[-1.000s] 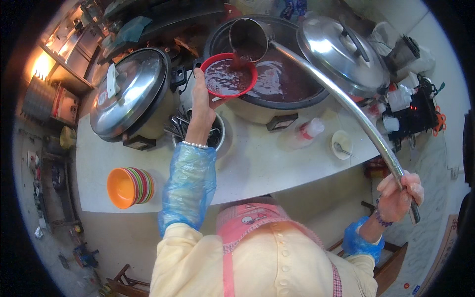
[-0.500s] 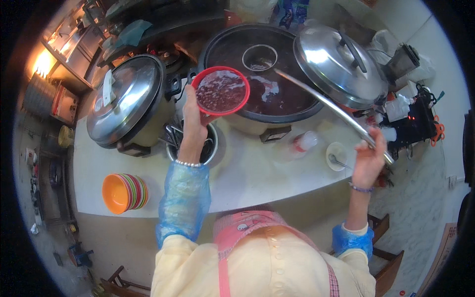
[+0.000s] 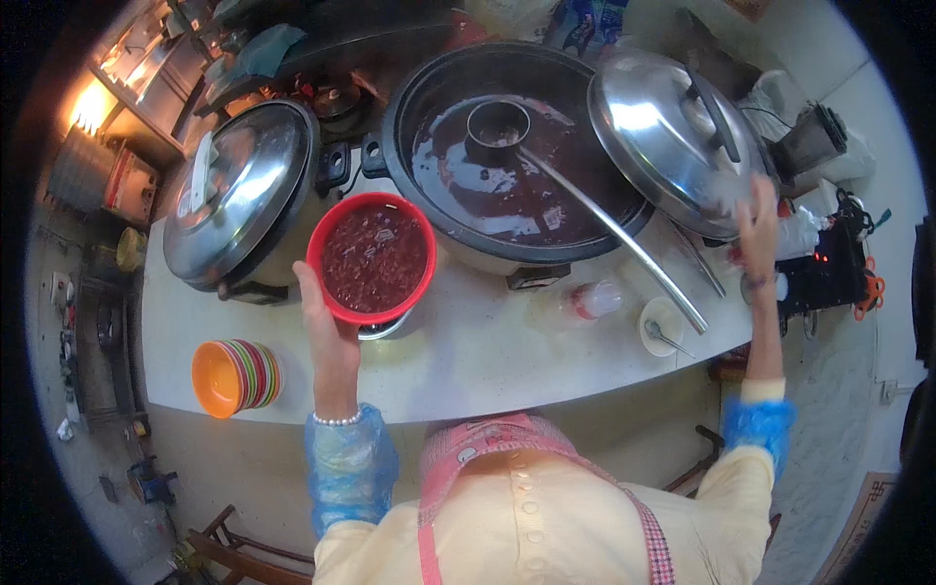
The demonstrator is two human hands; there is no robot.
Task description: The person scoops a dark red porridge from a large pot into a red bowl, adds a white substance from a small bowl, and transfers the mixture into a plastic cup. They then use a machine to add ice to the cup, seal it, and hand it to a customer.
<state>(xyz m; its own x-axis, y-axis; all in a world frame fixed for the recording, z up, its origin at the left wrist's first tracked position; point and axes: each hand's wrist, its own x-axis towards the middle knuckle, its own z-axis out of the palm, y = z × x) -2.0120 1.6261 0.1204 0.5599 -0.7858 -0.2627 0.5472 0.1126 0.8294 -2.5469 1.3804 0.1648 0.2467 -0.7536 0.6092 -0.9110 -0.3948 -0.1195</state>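
Observation:
My left hand grips a red bowl from its near left side. Dark reddish soup with small beans or grains fills the bowl almost to its rim. A large pot of similar dark soup stands behind it to the right. In that pot rests a long-handled metal ladle, its handle lying across the near rim, with no hand on it. At the right edge of the leaning steel lid, my right hand has its fingers stretched out, slightly blurred. Whether it touches the lid I cannot tell.
A second lidded pot stands on the left. Stacked coloured bowls sit near the table's front left. A plastic cup and a small bowl with a spoon are front right. A blender stands far right.
My right hand has let go of the ladle and moved up and right to the lid. My left hand has brought the filled bowl nearer and leftward, away from the pot.

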